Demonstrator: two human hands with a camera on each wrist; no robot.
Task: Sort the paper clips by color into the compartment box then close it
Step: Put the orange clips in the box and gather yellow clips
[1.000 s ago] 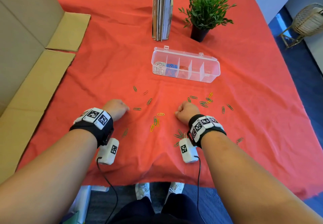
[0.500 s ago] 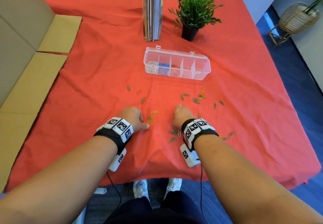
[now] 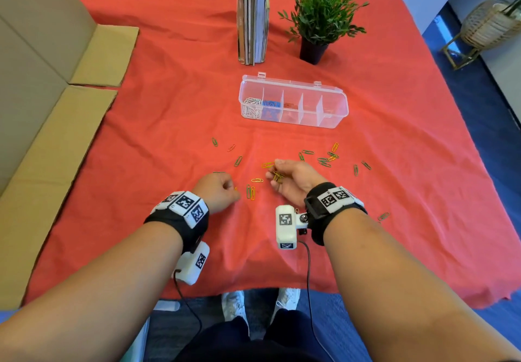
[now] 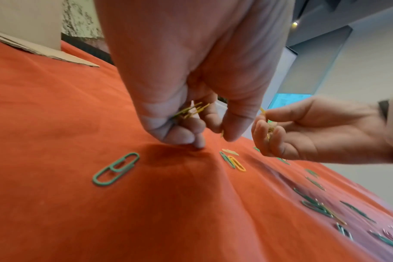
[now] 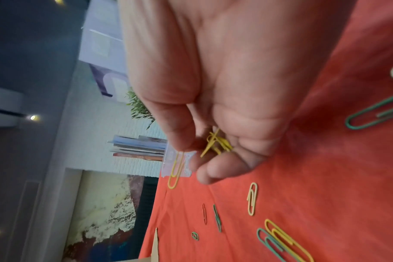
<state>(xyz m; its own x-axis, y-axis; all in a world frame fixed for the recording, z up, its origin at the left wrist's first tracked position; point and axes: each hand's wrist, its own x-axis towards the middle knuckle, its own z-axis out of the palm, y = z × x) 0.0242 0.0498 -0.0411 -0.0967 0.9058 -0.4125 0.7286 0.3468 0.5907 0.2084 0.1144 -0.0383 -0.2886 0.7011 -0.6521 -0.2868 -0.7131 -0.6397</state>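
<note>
Right hand (image 3: 296,182) palm-up just above the red cloth (image 3: 394,164), fingers curled round a bunch of yellow clips (image 5: 216,143), thumb pinching one more. Left hand (image 3: 217,192) knuckles-down on cloth, fist gripping yellow clips too. Loose green and yellow paper clips (image 3: 324,160) scattered between hands and clear compartment box (image 3: 332,116), lid open; white, blue, red clips fill its left compartments.

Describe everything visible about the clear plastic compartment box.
The clear plastic compartment box sits open on the red tablecloth, its lid tilted back behind it. Dividers split it into five compartments in a row. From the left they hold white clips, blue clips, red clips; the last two look empty. No hand touches it.
</note>
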